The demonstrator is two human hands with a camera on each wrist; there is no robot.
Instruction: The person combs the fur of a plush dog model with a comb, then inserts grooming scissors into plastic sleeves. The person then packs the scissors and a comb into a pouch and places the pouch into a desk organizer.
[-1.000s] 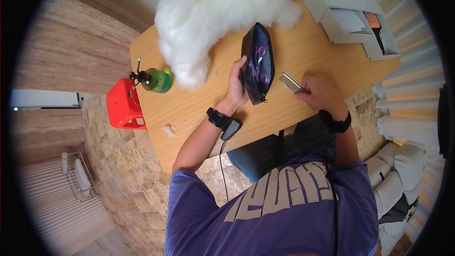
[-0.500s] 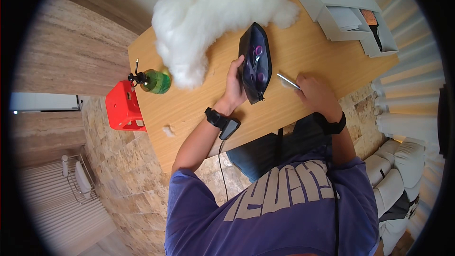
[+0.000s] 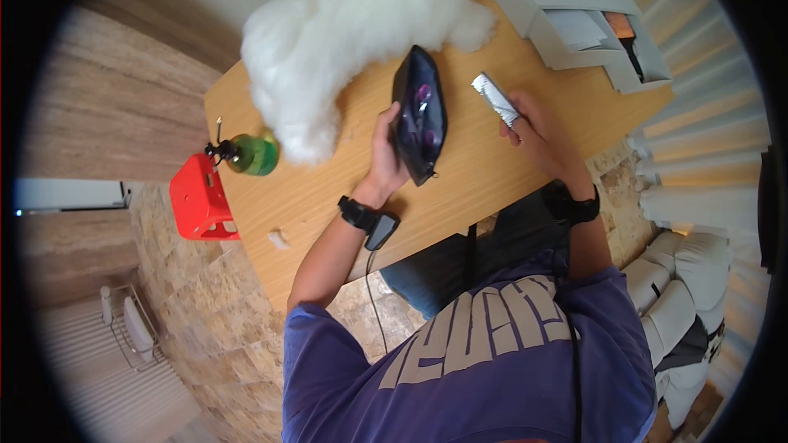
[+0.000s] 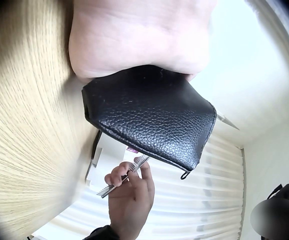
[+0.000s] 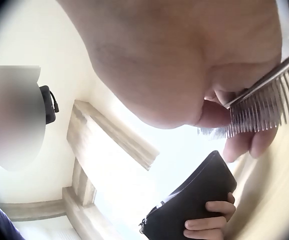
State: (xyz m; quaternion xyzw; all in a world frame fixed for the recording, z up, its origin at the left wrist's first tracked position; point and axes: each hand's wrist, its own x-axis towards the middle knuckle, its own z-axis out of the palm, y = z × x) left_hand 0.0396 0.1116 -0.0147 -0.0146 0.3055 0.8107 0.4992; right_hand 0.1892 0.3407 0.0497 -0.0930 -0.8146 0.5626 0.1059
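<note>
My left hand (image 3: 387, 156) holds a black zippered pouch (image 3: 420, 156) by its side, thumb at the rim. The pouch gapes open over the table, and purple-handled scissors (image 3: 423, 93) show inside. In the left wrist view its pebbled outside (image 4: 149, 120) fills the middle. To its right, my right hand (image 3: 538, 135) pinches a metal comb (image 3: 495, 100) between thumb and fingers. The right wrist view shows the comb's long thin teeth (image 5: 264, 110) close up, apart from the pouch. Behind the pouch, a white fluffy dog-shaped figure (image 3: 345, 33) stands on the table.
A green spray bottle (image 3: 256, 154) stands at the table's left edge, with a red stool (image 3: 197, 197) beyond it. At the back right is a white organizer (image 3: 533, 29) holding papers and an orange-backed brush (image 3: 620, 26). A small white tuft (image 3: 278, 239) lies near the front left.
My right hand has moved toward the back of the table and turned the comb, so its broad side now shows. The left hand keeps holding the pouch; the head view has shifted slightly.
</note>
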